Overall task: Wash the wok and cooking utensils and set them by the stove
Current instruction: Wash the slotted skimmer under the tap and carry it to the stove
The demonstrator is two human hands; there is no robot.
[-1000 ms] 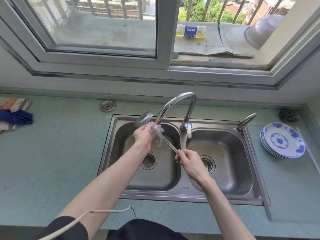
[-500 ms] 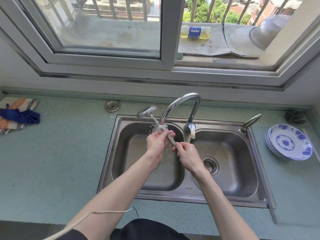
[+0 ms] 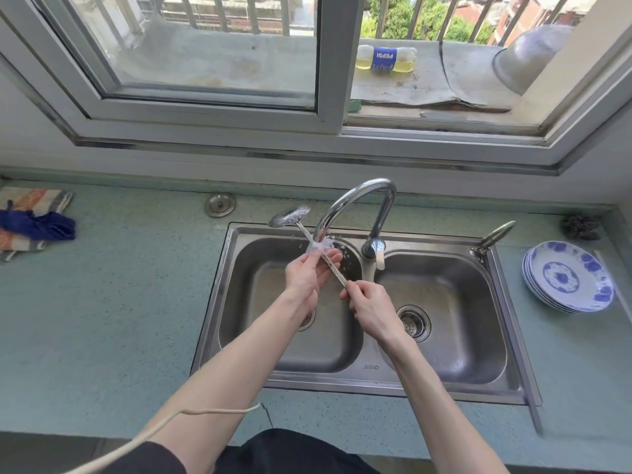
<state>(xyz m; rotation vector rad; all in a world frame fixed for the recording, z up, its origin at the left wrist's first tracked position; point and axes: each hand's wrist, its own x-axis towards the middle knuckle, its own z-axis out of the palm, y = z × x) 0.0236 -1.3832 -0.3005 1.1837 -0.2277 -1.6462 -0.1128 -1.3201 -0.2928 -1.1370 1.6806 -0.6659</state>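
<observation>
Since 0.5 s ago the ladle has stayed over the left basin under the tap, the left hand now lower on its shaft with fingers loosely curled round it, and the right hand pinching the handle end. A bottle outside the window reads "PEPSI"; the sink carries a stamp too small to read. 1 stack of plates sits on the counter right of the sink, cloths far left.
</observation>
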